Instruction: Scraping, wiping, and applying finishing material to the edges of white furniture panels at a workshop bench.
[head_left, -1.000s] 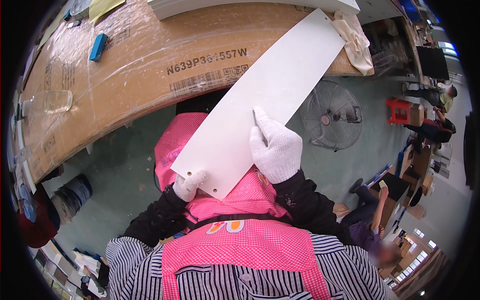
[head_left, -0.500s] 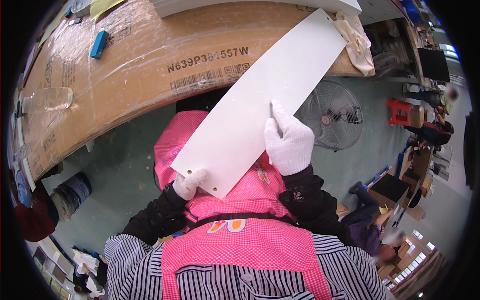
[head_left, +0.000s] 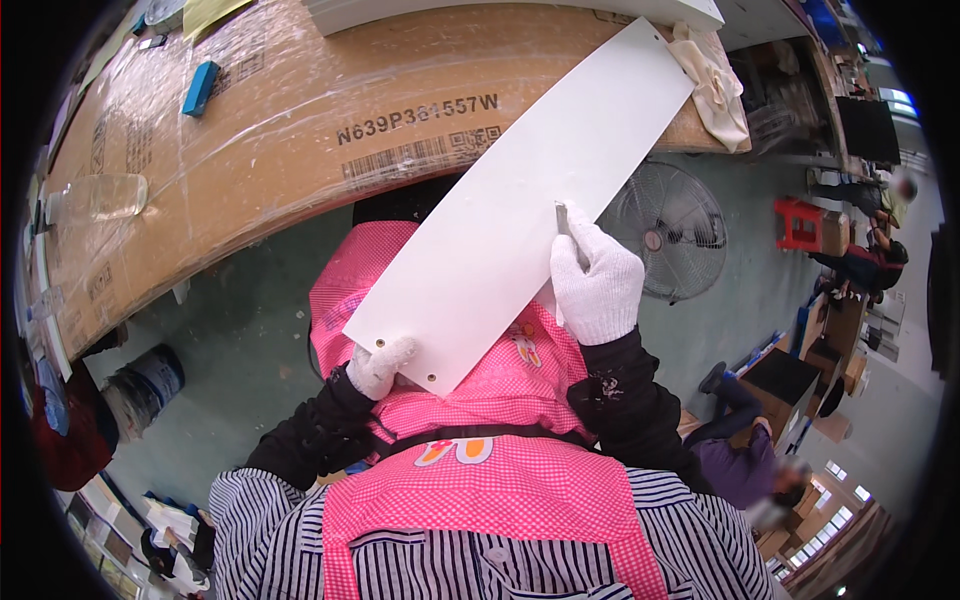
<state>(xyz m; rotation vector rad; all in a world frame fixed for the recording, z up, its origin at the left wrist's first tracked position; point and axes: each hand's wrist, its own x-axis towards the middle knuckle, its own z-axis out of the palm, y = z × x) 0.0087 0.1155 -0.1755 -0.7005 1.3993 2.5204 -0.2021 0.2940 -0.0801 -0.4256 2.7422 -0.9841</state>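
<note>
In the head view, a white panel (head_left: 520, 200) slants from the cardboard-covered table (head_left: 260, 150) toward the pink apron (head_left: 410, 410). The left hand (head_left: 378, 370), gloved, clasps its near end; the gloved right hand (head_left: 600, 288) pinches a thin tool (head_left: 561, 218). The panel looks stiff, light, slippery, best held by its edges.

Floor fan (head_left: 680, 258), red stool (head_left: 798, 223)

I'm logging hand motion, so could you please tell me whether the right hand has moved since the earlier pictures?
Yes: the right hand has moved rightward across the white board, closer to the round fan.
</note>
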